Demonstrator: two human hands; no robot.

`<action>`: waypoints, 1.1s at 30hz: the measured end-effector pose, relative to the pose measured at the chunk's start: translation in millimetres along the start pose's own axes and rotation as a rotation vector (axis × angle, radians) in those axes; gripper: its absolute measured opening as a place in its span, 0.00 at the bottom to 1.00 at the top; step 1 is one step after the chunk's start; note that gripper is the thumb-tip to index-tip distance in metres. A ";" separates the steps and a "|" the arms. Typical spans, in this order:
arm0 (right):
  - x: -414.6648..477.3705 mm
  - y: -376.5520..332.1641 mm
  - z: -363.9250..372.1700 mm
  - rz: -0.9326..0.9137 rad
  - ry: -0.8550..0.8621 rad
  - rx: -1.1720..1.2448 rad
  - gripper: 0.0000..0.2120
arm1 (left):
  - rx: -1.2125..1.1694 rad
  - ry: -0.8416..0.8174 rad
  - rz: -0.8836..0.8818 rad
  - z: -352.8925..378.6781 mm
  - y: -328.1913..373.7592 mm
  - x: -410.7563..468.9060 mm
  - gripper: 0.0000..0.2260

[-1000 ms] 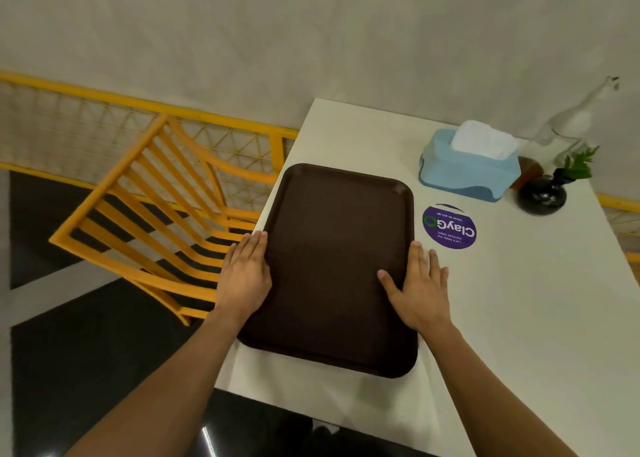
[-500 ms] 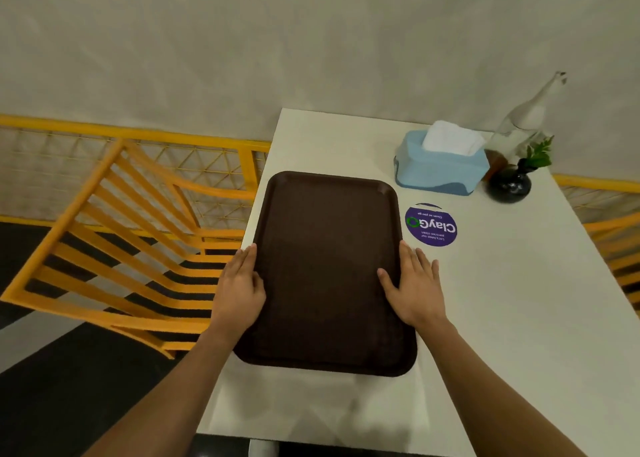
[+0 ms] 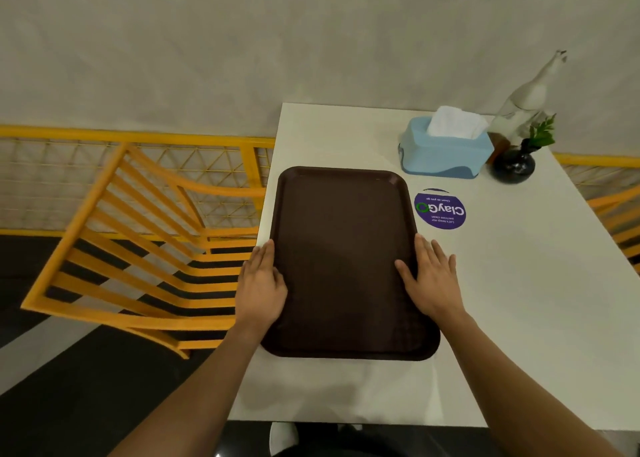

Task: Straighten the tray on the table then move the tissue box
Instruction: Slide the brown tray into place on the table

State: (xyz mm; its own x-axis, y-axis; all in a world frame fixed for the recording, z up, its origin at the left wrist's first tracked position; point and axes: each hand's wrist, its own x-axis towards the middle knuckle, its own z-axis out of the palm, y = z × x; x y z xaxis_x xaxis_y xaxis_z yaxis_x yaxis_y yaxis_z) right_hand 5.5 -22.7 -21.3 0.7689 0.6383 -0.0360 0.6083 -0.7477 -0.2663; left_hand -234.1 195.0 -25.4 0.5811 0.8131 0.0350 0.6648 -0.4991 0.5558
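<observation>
Squaring the brown tray (image 3: 346, 259) along the tabletop (image 3: 519, 318) left edge, left hand (image 3: 261, 288) and right hand (image 3: 433, 283) fingers flat, spread, gripping nothing; next, probably reaching for the far-right-corner tissue box (image 3: 445, 153).

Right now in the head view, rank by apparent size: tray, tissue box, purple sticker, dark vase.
1. tray, by far the largest.
2. tissue box.
3. purple sticker and dark vase: too alike to rank. The sticker lies flat and nearer the camera, and the vase stands farther back.
</observation>
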 end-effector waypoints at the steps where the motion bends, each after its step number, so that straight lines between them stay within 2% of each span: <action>1: -0.6 -0.3 0.7 0.002 0.005 0.000 0.36 | 0.000 -0.003 -0.001 -0.6 -0.1 -0.2 0.26; 19: -5.6 -1.6 -0.2 0.013 -0.038 0.079 0.36 | -0.004 -0.027 -0.036 -2.3 1.2 -5.3 0.26; 33: -3.9 -1.5 -2.0 0.010 -0.022 0.085 0.36 | -0.028 -0.036 0.001 -7.9 6.6 -3.7 0.25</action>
State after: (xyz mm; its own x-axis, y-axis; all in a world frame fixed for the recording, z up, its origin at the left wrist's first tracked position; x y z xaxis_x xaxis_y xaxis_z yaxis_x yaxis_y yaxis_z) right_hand 2.0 -24.5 -18.9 0.7696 0.6357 -0.0602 0.5811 -0.7364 -0.3464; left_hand -235.5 191.0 -15.3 0.5989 0.8008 0.0056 0.6513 -0.4911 0.5785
